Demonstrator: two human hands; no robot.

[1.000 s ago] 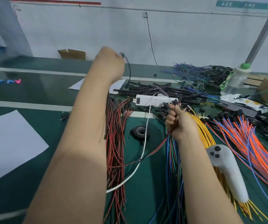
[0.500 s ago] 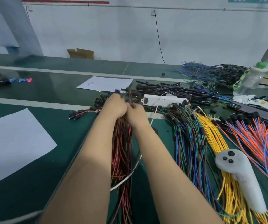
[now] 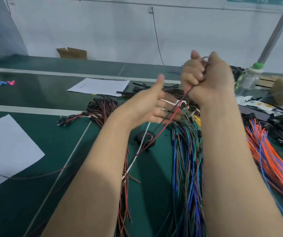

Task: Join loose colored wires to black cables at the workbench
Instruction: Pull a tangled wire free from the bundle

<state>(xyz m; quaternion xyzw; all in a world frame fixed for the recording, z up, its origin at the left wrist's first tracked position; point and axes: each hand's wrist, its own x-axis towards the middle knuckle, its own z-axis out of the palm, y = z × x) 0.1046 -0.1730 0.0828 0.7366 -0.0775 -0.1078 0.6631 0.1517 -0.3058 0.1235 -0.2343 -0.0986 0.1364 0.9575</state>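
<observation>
Cool, even, diffuse light; the far white wall (image 3: 103,31) is bright. The dark green table (image 3: 35,86) shows a dull sheen at far left and soft forearm shadows near the middle. Motion blur smears the left hand (image 3: 147,106) and the red and black wire (image 3: 175,115) under the right hand (image 3: 209,79). Wide-angle distortion leans the grey metal pole (image 3: 277,28) at far right.

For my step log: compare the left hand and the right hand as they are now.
Grip: the right hand is curled in a fist round a red-and-black wire pair; the left hand is open, thumb up, fingers straight.
Height: the right hand sits higher in the picture than the left hand.
Contact: the pair leaves the right hand's fist and crosses the left hand's fingers, apparently ungripped.
Both are bare, above the workbench.
</observation>
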